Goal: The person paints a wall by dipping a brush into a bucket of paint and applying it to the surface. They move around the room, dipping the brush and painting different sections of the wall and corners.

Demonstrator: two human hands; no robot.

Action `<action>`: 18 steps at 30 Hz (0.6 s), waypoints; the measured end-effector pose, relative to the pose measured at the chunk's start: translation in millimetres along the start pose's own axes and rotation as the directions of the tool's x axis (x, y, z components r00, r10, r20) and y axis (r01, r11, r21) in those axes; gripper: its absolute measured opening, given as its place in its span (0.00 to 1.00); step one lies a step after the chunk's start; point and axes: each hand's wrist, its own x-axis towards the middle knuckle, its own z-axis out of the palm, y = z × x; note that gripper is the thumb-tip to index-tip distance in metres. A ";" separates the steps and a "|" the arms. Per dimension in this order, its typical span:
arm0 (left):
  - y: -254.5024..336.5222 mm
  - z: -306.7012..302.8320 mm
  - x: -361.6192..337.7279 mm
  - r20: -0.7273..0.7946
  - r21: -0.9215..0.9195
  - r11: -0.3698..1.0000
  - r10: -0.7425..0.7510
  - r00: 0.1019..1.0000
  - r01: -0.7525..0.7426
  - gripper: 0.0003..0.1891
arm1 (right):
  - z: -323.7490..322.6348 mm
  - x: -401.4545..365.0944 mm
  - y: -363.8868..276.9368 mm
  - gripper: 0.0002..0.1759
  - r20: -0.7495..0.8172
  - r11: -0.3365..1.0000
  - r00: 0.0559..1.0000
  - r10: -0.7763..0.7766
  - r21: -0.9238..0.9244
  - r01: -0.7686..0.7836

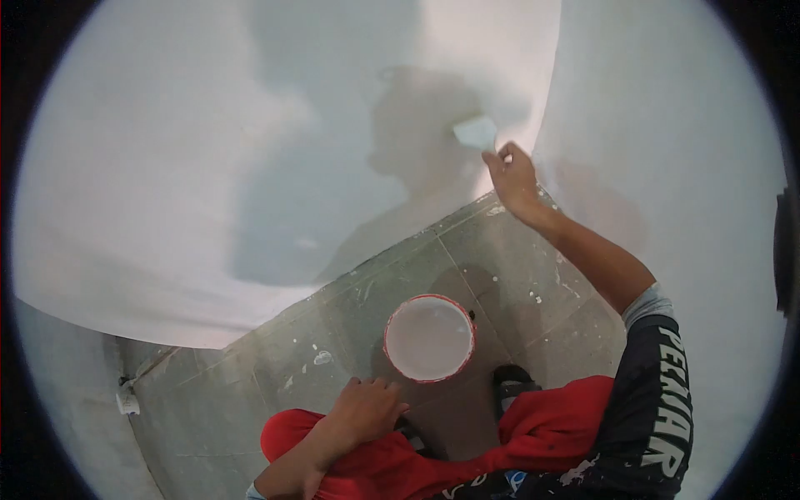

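My right hand (512,177) is closed around the handle of a wide, flat paintbrush (476,132), whose pale head is held against or close to the white wall (167,167), near the corner. The handle is mostly hidden by my fingers. My left hand (371,410) rests loosely over my left knee, holding nothing that I can see; its fingertips bend down out of sight. Between my feet and the wall stands a round bucket (430,295) with a red rim, holding white paint (429,337).
A second wall (667,167) meets the first at the right. White splatters mark the grey tiled floor (375,292). A small white object (127,402) sits at the lower left by the wall, and a dark object (783,250) is at the far right edge.
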 end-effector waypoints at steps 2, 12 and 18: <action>0.3 0.9 3.5 0.014 -0.007 1.000 0.020 1.000 -0.020 0.20 | -20.5 10.1 -29.8 0.20 -0.041 0.995 0.995 -0.091 0.044 0.093; 7.7 -4.7 6.2 -0.011 0.008 1.000 0.018 1.000 -0.018 0.19 | 14.8 -3.6 72.3 0.18 0.063 0.990 0.995 -0.078 -0.111 0.085; 4.7 -1.4 2.1 -0.001 0.001 1.000 -0.002 1.000 0.002 0.20 | 5.1 1.4 125.1 0.19 0.205 0.941 0.959 0.194 -0.314 -0.123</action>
